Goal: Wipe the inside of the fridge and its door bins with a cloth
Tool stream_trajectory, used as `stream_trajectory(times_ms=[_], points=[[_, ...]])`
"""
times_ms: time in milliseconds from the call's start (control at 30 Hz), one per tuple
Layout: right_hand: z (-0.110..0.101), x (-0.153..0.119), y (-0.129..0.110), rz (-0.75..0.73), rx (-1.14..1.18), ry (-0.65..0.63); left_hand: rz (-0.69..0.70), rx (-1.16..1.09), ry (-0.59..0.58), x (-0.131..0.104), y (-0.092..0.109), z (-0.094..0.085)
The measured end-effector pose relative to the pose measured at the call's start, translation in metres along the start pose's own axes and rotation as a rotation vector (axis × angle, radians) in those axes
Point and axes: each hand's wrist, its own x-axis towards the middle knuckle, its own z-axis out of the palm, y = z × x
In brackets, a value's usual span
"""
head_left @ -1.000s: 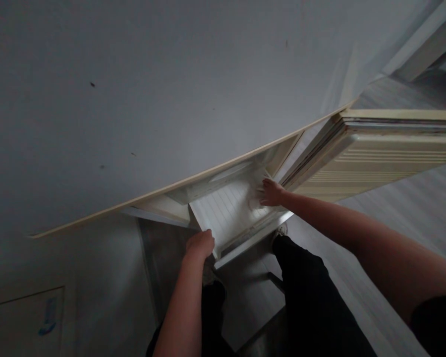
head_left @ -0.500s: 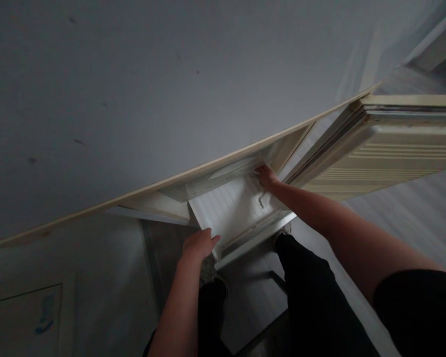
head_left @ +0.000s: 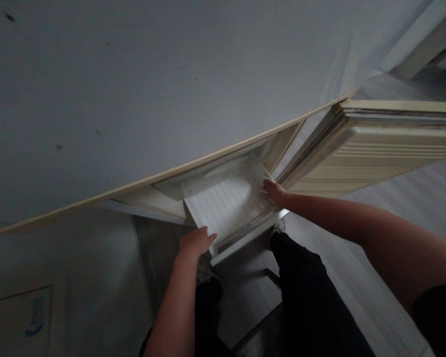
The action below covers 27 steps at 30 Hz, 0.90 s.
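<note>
A white drawer (head_left: 226, 203) with a ribbed bottom is pulled out of a cream-edged cabinet or freezer. My left hand (head_left: 197, 242) grips the near left corner of its side wall, thumb on the inner side and fingers over the edge. At the drawer's right side is my right hand (head_left: 274, 192), its fingers spread and resting on or just inside the right wall. The part of the drawer beneath my right palm is hidden. No loose object shows in either hand.
To the right an open door (head_left: 386, 153) with ridged cream lining juts out. A long grey surface (head_left: 171, 89) fills the view above the drawer. My dark-trousered legs and feet are just below, on grey flooring. A white panel stands at lower left.
My right hand has drawn back from deep inside the drawer to its right wall. A small chain-like item seen beside it before no longer shows. My left hand keeps its hold.
</note>
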Motion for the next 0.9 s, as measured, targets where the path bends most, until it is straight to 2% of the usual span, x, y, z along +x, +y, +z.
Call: stream_trajectory(times_ms=[67,233,333,467,533,667,767,833,900], points=[[-0.006,0.004,0.008,0.238,0.399,0.097,0.010,-0.006,0.006,-0.001,0.002,-0.001],[-0.032,0.023,0.021,0.456,0.782,0.111,0.009,-0.019,0.017,0.000,0.004,-0.001],[-0.047,0.043,0.007,0.553,0.875,0.121,-0.008,-0.019,0.022,0.002,0.006,-0.002],[-0.072,0.081,-0.027,0.736,0.972,0.066,-0.046,-0.019,0.022,0.002,0.008,-0.004],[-0.091,0.102,-0.042,0.714,1.041,0.083,-0.069,-0.024,0.018,0.002,0.006,-0.005],[-0.140,0.141,-0.073,0.377,1.060,0.198,-0.123,-0.029,0.000,0.001,-0.001,-0.006],[-0.168,0.163,-0.096,0.279,1.038,0.219,-0.128,-0.030,-0.006,0.001,-0.007,-0.005],[-0.171,0.169,-0.100,0.293,1.026,0.233,-0.122,-0.031,-0.002,0.001,-0.009,-0.004],[-0.160,0.165,-0.090,0.310,1.007,0.262,-0.122,-0.031,0.003,0.001,-0.009,-0.004]])
